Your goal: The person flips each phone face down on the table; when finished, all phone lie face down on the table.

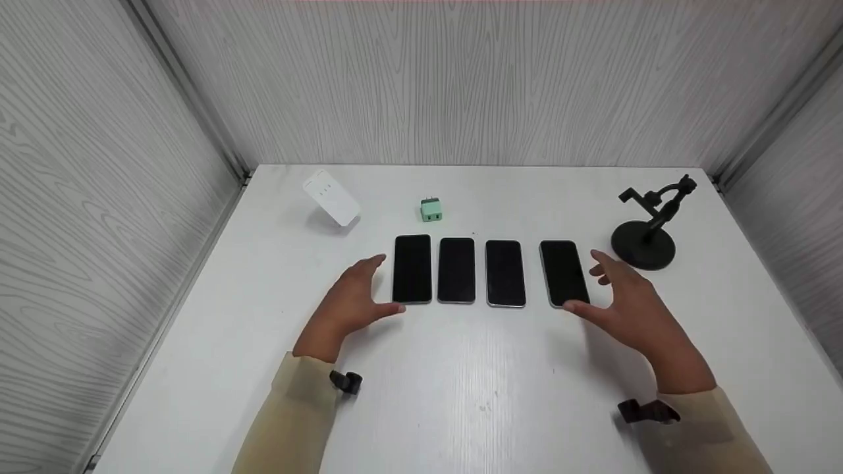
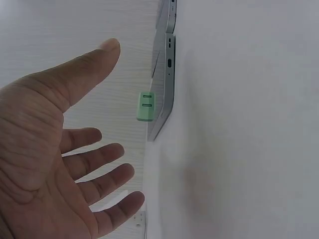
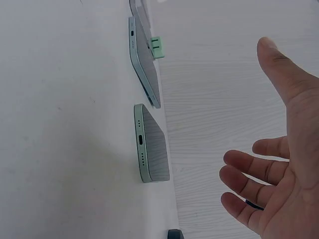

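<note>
Several black-screened smartphones lie face up in a row. My left hand (image 1: 355,296) hovers by the leftmost phone (image 1: 412,268), fingers and thumb spread and holding nothing. Over at the row's right end, my right hand (image 1: 622,303) is spread beside the rightmost phone (image 1: 564,271); its thumb overlaps that phone's near corner in the head view. In the right wrist view this phone's pale green edge (image 3: 141,142) shows, with the hand apart from it. Between them lie a second phone (image 1: 456,270) and a third phone (image 1: 505,273), with a wider gap before the rightmost one.
Behind the row sits a green plug adapter (image 1: 431,210). A white power strip (image 1: 332,199) leans at the back left. At the back right stands a black phone stand (image 1: 643,245) with a round base. Grey wood-grain panels (image 1: 421,85) enclose the white table (image 1: 448,395).
</note>
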Demonstrator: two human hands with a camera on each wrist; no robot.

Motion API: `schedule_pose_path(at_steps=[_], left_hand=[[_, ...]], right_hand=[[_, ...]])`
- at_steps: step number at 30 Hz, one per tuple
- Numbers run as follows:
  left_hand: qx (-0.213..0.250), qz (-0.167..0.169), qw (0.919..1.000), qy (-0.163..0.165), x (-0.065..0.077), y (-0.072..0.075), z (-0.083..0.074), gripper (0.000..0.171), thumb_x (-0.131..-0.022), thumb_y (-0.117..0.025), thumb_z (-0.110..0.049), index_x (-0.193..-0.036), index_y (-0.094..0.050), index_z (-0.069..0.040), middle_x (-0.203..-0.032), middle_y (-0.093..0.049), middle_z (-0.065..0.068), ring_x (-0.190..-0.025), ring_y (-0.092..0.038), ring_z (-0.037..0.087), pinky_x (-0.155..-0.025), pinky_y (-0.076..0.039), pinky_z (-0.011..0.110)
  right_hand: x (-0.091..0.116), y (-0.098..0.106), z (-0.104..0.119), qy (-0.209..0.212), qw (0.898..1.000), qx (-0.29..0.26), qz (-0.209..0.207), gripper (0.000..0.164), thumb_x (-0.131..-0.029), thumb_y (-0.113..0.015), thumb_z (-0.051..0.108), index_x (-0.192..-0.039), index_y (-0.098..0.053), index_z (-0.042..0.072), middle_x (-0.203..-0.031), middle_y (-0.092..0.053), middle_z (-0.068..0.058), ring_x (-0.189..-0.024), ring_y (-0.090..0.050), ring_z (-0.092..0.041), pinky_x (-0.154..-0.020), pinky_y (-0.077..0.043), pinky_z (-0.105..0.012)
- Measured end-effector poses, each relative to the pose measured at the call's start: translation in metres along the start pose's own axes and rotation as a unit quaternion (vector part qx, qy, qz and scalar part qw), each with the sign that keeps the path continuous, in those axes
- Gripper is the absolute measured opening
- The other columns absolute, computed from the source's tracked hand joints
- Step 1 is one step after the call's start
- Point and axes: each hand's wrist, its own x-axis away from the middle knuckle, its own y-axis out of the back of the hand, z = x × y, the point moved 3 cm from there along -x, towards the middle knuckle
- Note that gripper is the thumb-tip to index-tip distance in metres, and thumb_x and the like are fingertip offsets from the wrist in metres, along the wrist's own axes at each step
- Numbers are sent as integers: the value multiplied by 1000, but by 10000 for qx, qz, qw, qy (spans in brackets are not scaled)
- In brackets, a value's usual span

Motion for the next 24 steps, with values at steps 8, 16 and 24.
schedule_pose_path(at_steps=[8, 16, 24], left_hand=[[62, 102, 9999, 52, -15, -5, 4, 109, -86, -95, -38, -173, -32, -12, -175, -39, 15, -164, -34, 37, -134, -30, 52], [55, 155, 9999, 18, -27, -13, 3, 110, -86, -95, -38, -173, -31, -14, -176, -37, 15, -165, -32, 38, -134, -28, 53], [-145, 180, 9996, -170, -38, -22, 5, 108, -87, -94, -43, -173, -33, -18, -178, -35, 12, -165, -31, 37, -134, -28, 53]], right_hand=[[-5, -12, 9, 112, 9998, -85, 165, 109, -94, -79, 65, -171, -31, 5, -145, -63, -19, -132, -60, -40, -106, -50, -65], [-9, -22, 20, 127, 9992, -116, 354, 114, -91, -78, 71, -170, -32, 3, -142, -63, -17, -132, -59, -37, -112, -47, -62], [-12, -34, 31, 278, 9986, -146, 418, 116, -88, -78, 75, -169, -34, 4, -141, -63, -15, -131, -60, -36, -111, -49, -59]])
